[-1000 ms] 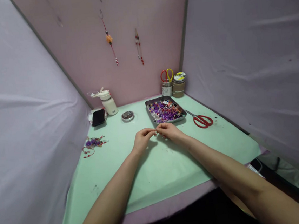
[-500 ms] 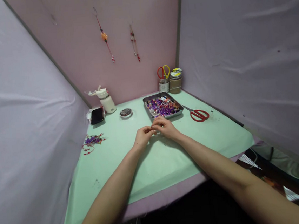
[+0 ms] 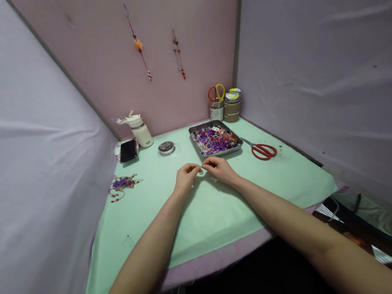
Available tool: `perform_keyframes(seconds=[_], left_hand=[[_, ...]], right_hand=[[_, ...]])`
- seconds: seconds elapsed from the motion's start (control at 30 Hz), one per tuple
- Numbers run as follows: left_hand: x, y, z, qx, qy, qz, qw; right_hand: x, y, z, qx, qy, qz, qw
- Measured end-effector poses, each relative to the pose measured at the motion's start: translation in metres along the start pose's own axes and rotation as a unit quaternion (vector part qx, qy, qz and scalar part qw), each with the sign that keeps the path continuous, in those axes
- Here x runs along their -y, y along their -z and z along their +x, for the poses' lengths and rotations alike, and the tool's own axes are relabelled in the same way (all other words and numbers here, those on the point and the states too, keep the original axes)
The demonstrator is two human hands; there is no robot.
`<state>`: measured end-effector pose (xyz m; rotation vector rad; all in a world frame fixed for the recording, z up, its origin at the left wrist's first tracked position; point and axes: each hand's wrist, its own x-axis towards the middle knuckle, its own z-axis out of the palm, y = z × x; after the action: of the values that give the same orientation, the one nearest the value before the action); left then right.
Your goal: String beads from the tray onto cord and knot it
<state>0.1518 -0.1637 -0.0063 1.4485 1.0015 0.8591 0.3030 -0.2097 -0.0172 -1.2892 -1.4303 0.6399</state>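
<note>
My left hand [image 3: 186, 177] and my right hand [image 3: 220, 169] meet fingertip to fingertip above the green tabletop [image 3: 203, 220], both in a pinch. Between them is something small and pale, too tiny to name. Just beyond my right hand lies a metal tray [image 3: 222, 153] filled with purple, clear, orange and dark beads [image 3: 215, 138]. Red-handled scissors [image 3: 263, 151] rest to the right of the tray, blades pointing at it.
At the left edge lies a bunch of purple and red beaded strings [image 3: 123, 183]. Behind it are a black phone [image 3: 128, 150], a white bottle [image 3: 142, 132] and a round spool [image 3: 166, 147]. A can with scissors [image 3: 217, 111] and a jar [image 3: 232, 109] stand at the back. Beaded cords [image 3: 138, 45] hang on the pink wall.
My fingertips have drawn slightly apart, and the fingers of my right hand no longer overlap those of the left. The view has shifted a little; the objects on the table stay put.
</note>
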Motion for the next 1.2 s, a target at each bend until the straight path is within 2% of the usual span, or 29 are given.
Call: perform_keyframes(seconds=[0.27,0.53,0.63,0.73,0.9,1.03,1.2], left_hand=[[0.0061,0.0017,0.0071,-0.002,0.04,-0.107,0.993],[0.0032,0.0013,0.0065,-0.009,0.037,-0.092,0.995],[0.0037,0.0013,0.0072,-0.013,-0.004,-0.056,0.998],[0.0027,0.0018,0.0062,-0.019,-0.076,0.011,0.997],[0.0009,0.0027,0.0013,-0.029,-0.197,0.147,0.969],[0.0025,0.002,-0.0011,-0.028,-0.235,0.17,0.957],[0.005,0.001,-0.0017,-0.015,-0.238,0.172,0.956]], right_hand=[[-0.0018,-0.0001,-0.0039,-0.008,0.076,-0.036,0.996],[-0.0049,0.0022,-0.0044,0.008,0.088,-0.041,0.995],[-0.006,0.0025,-0.0048,0.009,0.076,-0.041,0.996],[-0.0061,0.0028,-0.005,0.011,0.062,-0.039,0.997],[-0.0043,0.0047,-0.0039,0.011,0.038,-0.011,0.999],[-0.0037,0.0062,-0.0034,-0.009,0.015,-0.002,1.0],[-0.007,0.0058,-0.003,0.011,-0.014,0.007,1.0]])
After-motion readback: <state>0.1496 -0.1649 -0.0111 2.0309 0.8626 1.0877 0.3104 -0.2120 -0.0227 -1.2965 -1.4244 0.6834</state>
